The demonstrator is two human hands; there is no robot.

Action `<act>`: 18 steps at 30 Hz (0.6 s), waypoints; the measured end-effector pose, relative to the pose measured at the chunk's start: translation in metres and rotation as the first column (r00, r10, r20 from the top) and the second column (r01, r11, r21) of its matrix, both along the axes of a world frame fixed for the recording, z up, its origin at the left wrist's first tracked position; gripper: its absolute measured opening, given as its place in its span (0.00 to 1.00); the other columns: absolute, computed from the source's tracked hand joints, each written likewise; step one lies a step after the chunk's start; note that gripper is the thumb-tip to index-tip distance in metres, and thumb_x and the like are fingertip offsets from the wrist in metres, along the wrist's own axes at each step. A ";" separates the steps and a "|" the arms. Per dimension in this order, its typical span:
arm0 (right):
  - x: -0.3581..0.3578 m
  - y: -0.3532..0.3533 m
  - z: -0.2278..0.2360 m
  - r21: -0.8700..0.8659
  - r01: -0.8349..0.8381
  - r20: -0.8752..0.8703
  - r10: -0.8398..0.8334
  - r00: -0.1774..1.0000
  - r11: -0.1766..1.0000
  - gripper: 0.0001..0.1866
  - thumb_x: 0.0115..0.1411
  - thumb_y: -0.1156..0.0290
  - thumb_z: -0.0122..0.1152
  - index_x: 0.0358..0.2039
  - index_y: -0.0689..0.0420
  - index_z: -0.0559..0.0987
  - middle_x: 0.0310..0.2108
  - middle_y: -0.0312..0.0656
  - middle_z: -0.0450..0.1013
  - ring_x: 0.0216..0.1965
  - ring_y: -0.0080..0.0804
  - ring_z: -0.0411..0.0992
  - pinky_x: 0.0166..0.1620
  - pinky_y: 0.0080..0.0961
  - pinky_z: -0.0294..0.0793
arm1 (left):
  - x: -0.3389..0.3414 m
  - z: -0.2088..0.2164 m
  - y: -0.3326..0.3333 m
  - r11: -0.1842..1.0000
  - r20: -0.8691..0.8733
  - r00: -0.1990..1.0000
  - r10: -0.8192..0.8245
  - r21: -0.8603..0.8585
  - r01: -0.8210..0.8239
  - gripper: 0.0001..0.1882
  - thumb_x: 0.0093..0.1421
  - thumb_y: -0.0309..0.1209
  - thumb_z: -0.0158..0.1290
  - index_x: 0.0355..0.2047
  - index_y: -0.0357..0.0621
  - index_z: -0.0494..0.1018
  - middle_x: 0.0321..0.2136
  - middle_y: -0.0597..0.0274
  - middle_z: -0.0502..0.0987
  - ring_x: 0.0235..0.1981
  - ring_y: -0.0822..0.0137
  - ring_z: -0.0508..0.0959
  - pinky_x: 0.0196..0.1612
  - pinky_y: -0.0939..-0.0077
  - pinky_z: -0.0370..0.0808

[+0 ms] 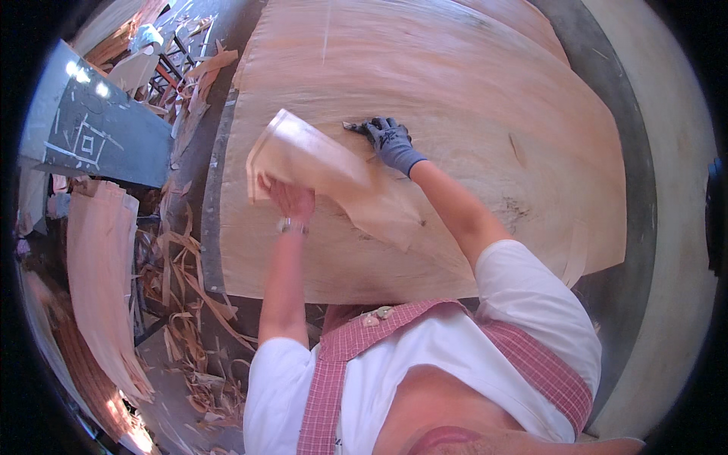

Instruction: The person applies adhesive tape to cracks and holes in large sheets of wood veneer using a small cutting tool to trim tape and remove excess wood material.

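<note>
My bare left hand (290,199) is closed on the edge of a pale strip of wood veneer (326,155). The strip bends up and over from the surface, its far end lying toward the middle. My right hand (392,144), in a grey-blue knitted glove, is bent round a small dark tool (350,127) whose tip points left; its exact kind does not show. That hand rests low over a large sheet of wood veneer (455,98), just right of the raised strip. The fingers of my left hand are partly blurred.
The veneer sheets lie on a dark-edged table (213,227). To the left stands a grey metal box (114,144) with white chalk marks. Below it lean long veneer pieces (98,280). Torn veneer scraps (197,341) litter the floor along the table's left side.
</note>
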State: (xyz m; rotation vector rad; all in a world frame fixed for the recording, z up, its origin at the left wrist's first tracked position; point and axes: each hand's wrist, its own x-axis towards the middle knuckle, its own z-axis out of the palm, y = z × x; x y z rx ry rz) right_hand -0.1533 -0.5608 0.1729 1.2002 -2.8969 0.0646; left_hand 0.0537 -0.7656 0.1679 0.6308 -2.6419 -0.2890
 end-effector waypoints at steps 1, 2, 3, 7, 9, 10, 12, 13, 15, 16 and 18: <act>0.000 -0.002 -0.001 0.008 -0.001 0.001 0.001 1.000 1.000 0.23 0.60 0.66 0.50 0.58 0.47 0.70 0.58 0.44 0.64 0.58 0.48 0.63 0.53 0.50 0.67 | 0.031 0.003 0.006 0.999 0.015 0.999 0.034 -0.030 -0.034 0.27 0.54 0.39 0.54 0.55 0.44 0.71 0.55 0.49 0.71 0.62 0.48 0.62 0.65 0.44 0.49; -0.001 -0.002 -0.001 0.014 0.000 0.001 0.000 1.000 1.000 0.23 0.60 0.66 0.50 0.58 0.47 0.70 0.58 0.44 0.64 0.58 0.48 0.63 0.53 0.50 0.67 | 0.064 0.007 0.014 0.996 0.029 0.997 0.067 -0.061 -0.065 0.27 0.56 0.40 0.53 0.55 0.44 0.70 0.57 0.49 0.70 0.62 0.48 0.62 0.65 0.44 0.48; 0.001 -0.003 -0.001 0.017 -0.007 0.003 0.007 1.000 1.000 0.23 0.60 0.66 0.50 0.58 0.46 0.71 0.58 0.44 0.64 0.58 0.48 0.63 0.53 0.50 0.67 | 0.099 0.013 0.022 0.990 0.043 0.993 0.107 -0.097 -0.103 0.27 0.57 0.40 0.52 0.56 0.44 0.69 0.58 0.49 0.69 0.63 0.47 0.61 0.65 0.43 0.48; 0.002 -0.008 0.007 -0.038 -0.029 0.055 0.031 0.998 0.999 0.24 0.60 0.64 0.51 0.58 0.44 0.70 0.59 0.43 0.65 0.60 0.46 0.62 0.56 0.50 0.66 | 0.223 0.076 0.069 0.990 0.414 0.902 -0.121 -0.014 0.139 0.18 0.64 0.36 0.47 0.49 0.38 0.73 0.49 0.43 0.75 0.57 0.53 0.71 0.60 0.45 0.63; -0.012 0.000 0.006 -0.112 -0.039 0.111 0.051 0.993 0.993 0.22 0.61 0.63 0.50 0.57 0.46 0.72 0.55 0.46 0.67 0.57 0.48 0.64 0.56 0.49 0.66 | 0.212 0.150 0.049 0.387 0.311 0.591 -0.744 0.922 0.002 0.13 0.60 0.35 0.54 0.37 0.36 0.78 0.32 0.44 0.79 0.44 0.53 0.79 0.51 0.58 0.73; -0.019 -0.001 0.015 -0.139 -0.047 0.154 0.069 0.986 0.989 0.20 0.63 0.61 0.49 0.56 0.47 0.72 0.53 0.48 0.68 0.55 0.49 0.66 0.55 0.48 0.66 | 0.196 0.195 0.053 0.160 0.310 0.769 -0.559 0.951 -0.266 0.11 0.63 0.32 0.55 0.35 0.34 0.78 0.22 0.61 0.80 0.29 0.72 0.79 0.35 0.74 0.76; -0.024 0.003 0.044 -0.136 -0.004 0.144 0.023 0.989 0.991 0.19 0.64 0.61 0.49 0.54 0.48 0.73 0.52 0.46 0.69 0.55 0.47 0.67 0.55 0.47 0.66 | 0.136 0.249 0.034 0.668 0.080 0.915 -0.396 0.708 0.228 0.10 0.63 0.30 0.53 0.38 0.35 0.78 0.32 0.52 0.81 0.40 0.61 0.80 0.44 0.71 0.75; -0.019 0.006 0.058 -0.128 0.022 0.149 -0.003 0.989 0.992 0.19 0.64 0.60 0.49 0.53 0.48 0.74 0.51 0.46 0.70 0.55 0.47 0.67 0.55 0.46 0.66 | 0.098 0.274 0.027 0.703 -0.227 0.916 -0.330 0.588 0.399 0.16 0.63 0.32 0.54 0.48 0.34 0.72 0.43 0.50 0.77 0.48 0.63 0.76 0.51 0.70 0.71; -0.007 0.009 0.099 -0.313 -0.021 0.077 0.047 0.996 0.950 0.19 0.62 0.60 0.52 0.52 0.49 0.75 0.51 0.45 0.71 0.54 0.45 0.68 0.55 0.45 0.67 | 0.038 0.343 0.028 0.750 -0.667 0.699 -0.258 0.318 0.580 0.29 0.64 0.33 0.55 0.61 0.33 0.61 0.60 0.51 0.67 0.60 0.66 0.67 0.62 0.69 0.62; 0.005 0.001 0.127 -0.411 -0.067 0.035 0.089 0.995 0.909 0.19 0.61 0.60 0.53 0.52 0.50 0.75 0.50 0.44 0.71 0.53 0.45 0.68 0.55 0.45 0.67 | 0.024 0.372 0.029 0.581 -0.739 0.664 -0.110 0.494 0.646 0.26 0.64 0.33 0.55 0.58 0.33 0.64 0.56 0.53 0.70 0.56 0.67 0.70 0.59 0.71 0.64; 0.031 -0.009 0.178 -0.594 -0.214 -0.121 0.176 0.977 0.776 0.16 0.60 0.62 0.56 0.48 0.50 0.76 0.47 0.43 0.73 0.52 0.45 0.69 0.53 0.44 0.67 | 0.002 0.401 0.019 0.392 -0.753 0.657 -0.025 0.598 0.699 0.19 0.65 0.32 0.54 0.53 0.33 0.70 0.51 0.56 0.76 0.50 0.69 0.75 0.55 0.74 0.68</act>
